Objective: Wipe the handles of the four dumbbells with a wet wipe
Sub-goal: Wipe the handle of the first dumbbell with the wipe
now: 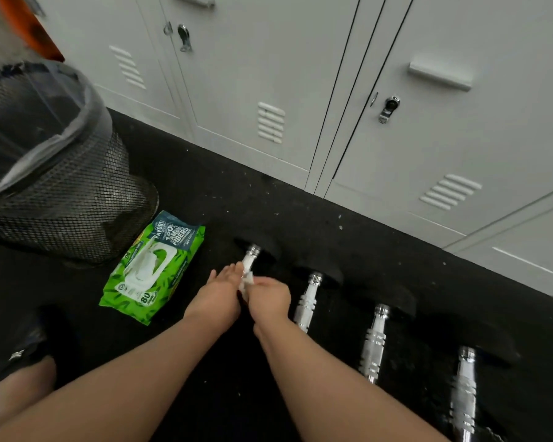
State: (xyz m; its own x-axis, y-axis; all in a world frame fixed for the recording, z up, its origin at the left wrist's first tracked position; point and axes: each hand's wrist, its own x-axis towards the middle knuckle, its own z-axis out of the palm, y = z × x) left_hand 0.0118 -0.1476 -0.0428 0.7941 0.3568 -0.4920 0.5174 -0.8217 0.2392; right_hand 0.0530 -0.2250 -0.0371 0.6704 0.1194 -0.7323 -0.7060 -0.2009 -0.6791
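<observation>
4 dumbbells lie side by side on the black floor [205, 199] in front of grey lockers [396, 138], their chrome handles pointing toward the lockers. both hands meet over the leftmost dumbbell [253, 255], of which only the far end of the handle and the black head show. the right hand [270, 298] has its fingers curled around a crumpled white wet wipe [247, 280], which sits against that handle. the left hand [216, 293] lies just beside it with fingers stretched forward, fingertips touching the handle next to the wipe. the second dumbbell [307, 301], third dumbbell [374, 342] and fourth dumbbell [463, 397] lie to the right, untouched. a green wipe packet [154, 266] with its white flap lies flat on the floor left of the hands, near a black mesh bin [61, 193] lined with a clear bag.
</observation>
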